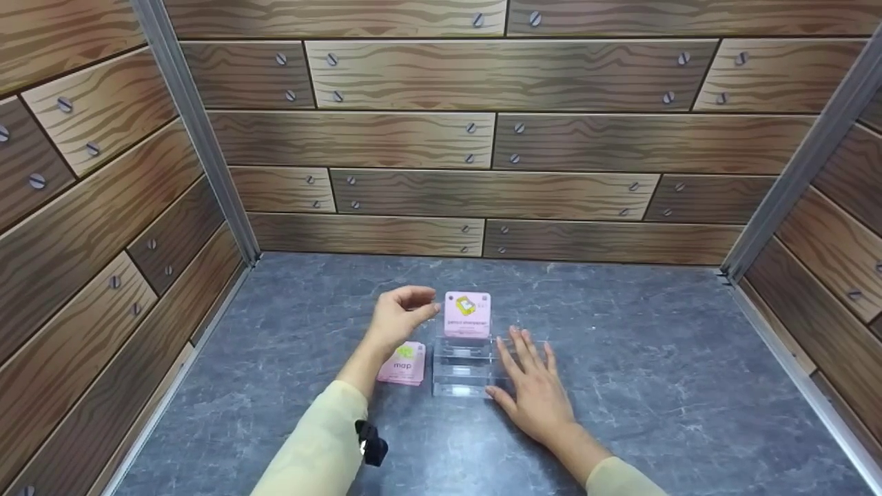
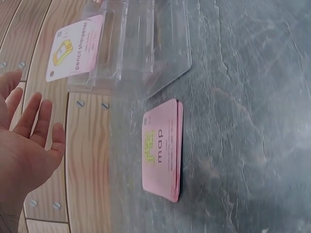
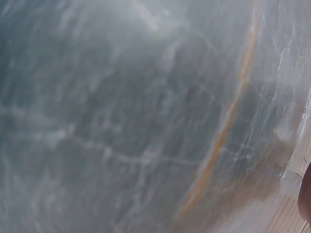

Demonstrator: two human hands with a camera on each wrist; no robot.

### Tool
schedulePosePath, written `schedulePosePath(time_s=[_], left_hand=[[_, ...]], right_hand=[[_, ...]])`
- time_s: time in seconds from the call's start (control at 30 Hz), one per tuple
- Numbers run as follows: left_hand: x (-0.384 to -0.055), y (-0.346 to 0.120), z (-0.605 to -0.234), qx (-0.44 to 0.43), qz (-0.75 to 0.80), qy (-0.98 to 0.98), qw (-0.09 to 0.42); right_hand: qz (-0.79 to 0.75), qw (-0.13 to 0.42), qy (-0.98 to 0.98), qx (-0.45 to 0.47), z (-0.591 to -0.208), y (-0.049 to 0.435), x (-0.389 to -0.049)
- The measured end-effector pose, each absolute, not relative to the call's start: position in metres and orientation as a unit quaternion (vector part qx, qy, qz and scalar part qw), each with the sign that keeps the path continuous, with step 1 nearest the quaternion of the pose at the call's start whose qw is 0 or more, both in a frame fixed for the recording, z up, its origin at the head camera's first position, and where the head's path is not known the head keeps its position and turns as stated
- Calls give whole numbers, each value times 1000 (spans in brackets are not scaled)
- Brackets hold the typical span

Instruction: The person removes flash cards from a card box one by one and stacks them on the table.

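Observation:
A pink pencil sharpener card (image 1: pixel 468 315) stands upright in the back tier of a clear stepped card stand (image 1: pixel 462 394). Just left of that card is my left hand (image 1: pixel 400 318), its fingers loosely bent and apart from the card; the left wrist view shows nothing in its fingers (image 2: pixel 43 119). My right hand (image 1: pixel 541 403) lies with spread fingers against the stand's right side. Left of the stand lies a stack of pink cards with a map card (image 2: pixel 160 150) on top. Only a fingertip (image 3: pixel 306 196) and the stand's edge (image 3: pixel 290 183) show in the right wrist view.
The grey marbled tabletop (image 1: pixel 654 386) surrounds the stand. Wood-plank-patterned panels (image 1: pixel 413 141) rise at the back and both sides, with metal posts (image 1: pixel 200 131) at the corners. A black strap device (image 1: pixel 372 443) sits at the left wrist.

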State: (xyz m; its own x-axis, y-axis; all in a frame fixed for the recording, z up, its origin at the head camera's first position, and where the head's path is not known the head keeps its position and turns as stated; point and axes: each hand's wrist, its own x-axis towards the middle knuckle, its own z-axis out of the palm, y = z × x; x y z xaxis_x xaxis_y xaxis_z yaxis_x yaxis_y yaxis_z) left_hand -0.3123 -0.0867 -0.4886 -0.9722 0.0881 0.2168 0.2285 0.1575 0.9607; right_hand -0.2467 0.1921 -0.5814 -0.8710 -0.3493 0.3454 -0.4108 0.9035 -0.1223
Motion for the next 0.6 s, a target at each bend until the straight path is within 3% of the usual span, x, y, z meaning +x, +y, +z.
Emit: schedulePosePath(time_s=[0.33, 0.6], left_hand=[[-322, -66, -494, -99, -650, -752, 47], [-328, -60, -503, -87, -651, -750, 75]], right_hand=[[102, 163, -961, 199, -581, 195, -247], [91, 172, -958, 209, -581, 194, -248]])
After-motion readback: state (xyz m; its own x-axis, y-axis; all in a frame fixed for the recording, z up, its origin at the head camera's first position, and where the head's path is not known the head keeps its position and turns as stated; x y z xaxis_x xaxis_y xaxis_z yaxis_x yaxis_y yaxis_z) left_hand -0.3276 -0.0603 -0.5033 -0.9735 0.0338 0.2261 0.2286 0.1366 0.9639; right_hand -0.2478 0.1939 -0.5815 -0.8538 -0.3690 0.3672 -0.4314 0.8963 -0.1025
